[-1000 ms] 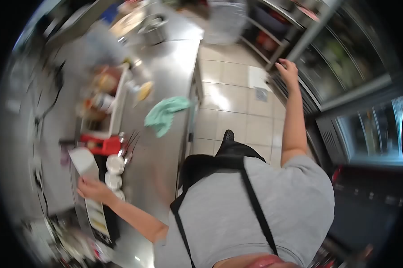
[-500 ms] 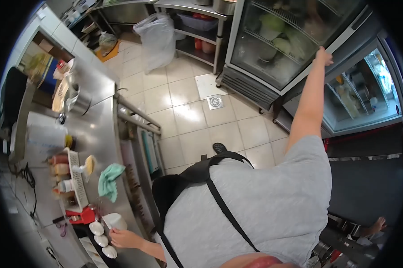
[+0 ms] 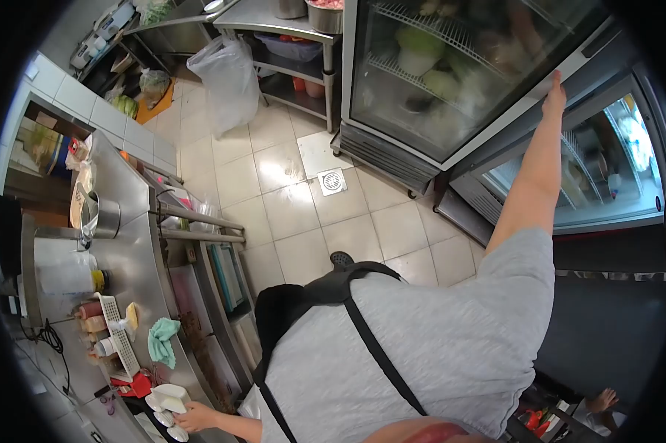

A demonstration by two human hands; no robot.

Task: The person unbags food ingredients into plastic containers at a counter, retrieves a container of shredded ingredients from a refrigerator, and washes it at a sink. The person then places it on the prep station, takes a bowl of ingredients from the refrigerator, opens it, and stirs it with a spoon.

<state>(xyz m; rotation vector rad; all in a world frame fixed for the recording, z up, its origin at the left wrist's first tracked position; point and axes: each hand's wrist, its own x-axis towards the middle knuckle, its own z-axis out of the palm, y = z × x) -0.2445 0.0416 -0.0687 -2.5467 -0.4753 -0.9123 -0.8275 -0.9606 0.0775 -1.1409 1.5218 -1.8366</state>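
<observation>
My left hand [image 3: 194, 418] is closed on the side of a white square container [image 3: 172, 398]. The container is held over the metal counter, overlapping several white bowls [image 3: 164, 418] in this view. At the upper right my right arm is stretched out. My right hand [image 3: 554, 97] is at the edge of a glass refrigerator door [image 3: 488, 125], with its fingers closed around the frame. Green and pale vegetables [image 3: 420, 50] show on wire racks behind the glass.
A green cloth [image 3: 164, 342] and a white basket of sauce bottles [image 3: 120, 336] sit on the left counter. A second lit refrigerator [image 3: 606, 184] is at right. A clear plastic bag [image 3: 226, 83] hangs by a shelf. Another person's hand [image 3: 604, 401] shows at lower right.
The view has shifted, so the counter and refrigerator sit farther left. My left hand has raised and tilted the white container towards the bowls. My right hand stays at the refrigerator door edge.
</observation>
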